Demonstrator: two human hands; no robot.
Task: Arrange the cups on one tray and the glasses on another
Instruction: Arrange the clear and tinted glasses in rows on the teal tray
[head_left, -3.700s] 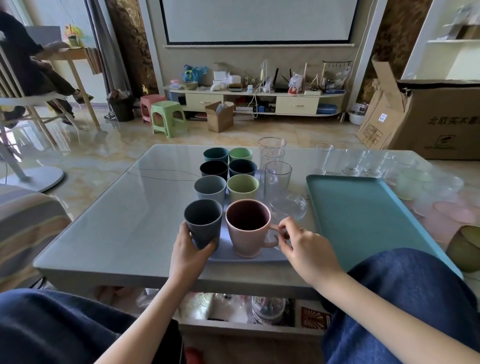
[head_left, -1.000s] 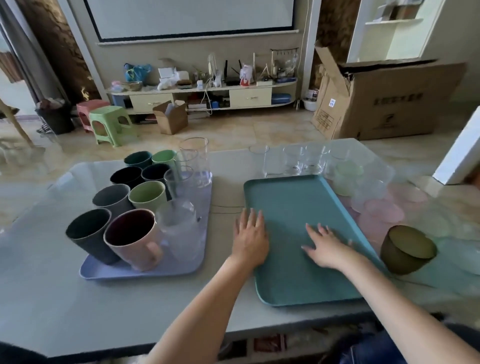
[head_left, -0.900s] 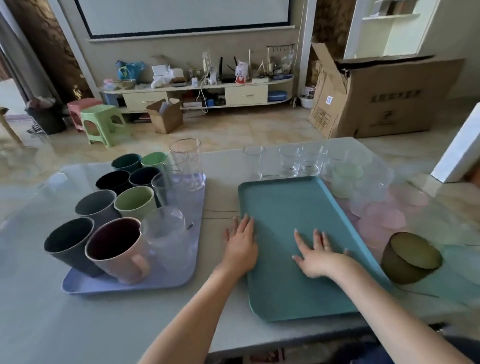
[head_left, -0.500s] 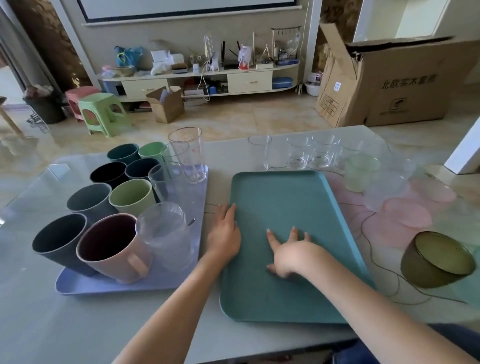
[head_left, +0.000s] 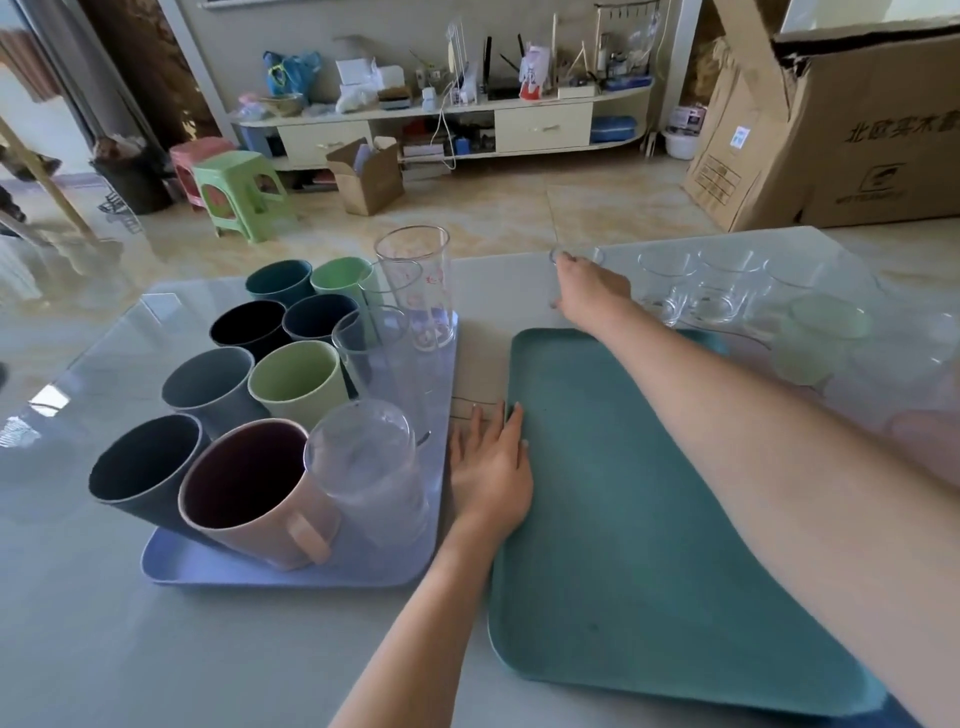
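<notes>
A lavender tray (head_left: 291, 574) on the left holds several coloured cups, with a pink mug (head_left: 249, 493) at the front. Clear glasses stand along that tray's right side, among them a tall glass (head_left: 415, 286) and an upturned glass (head_left: 369, 467). A teal tray (head_left: 623, 519) lies bare beside it. My left hand (head_left: 491, 467) rests flat at the teal tray's left edge. My right hand (head_left: 592, 291) reaches over the teal tray's far end and grips a small clear glass (head_left: 576, 257). More small glasses (head_left: 717, 291) stand in a row to the right of that glass.
A pale green translucent cup (head_left: 821, 332) and other see-through pieces stand right of the teal tray. The grey table (head_left: 93, 649) ends just behind the glasses. On the floor beyond are a green stool (head_left: 239, 192) and a big cardboard box (head_left: 841, 119).
My right hand has left the teal tray's surface and stretched forward to grip the small glass behind it. My left hand stays at the tray's left edge. The view has dipped closer.
</notes>
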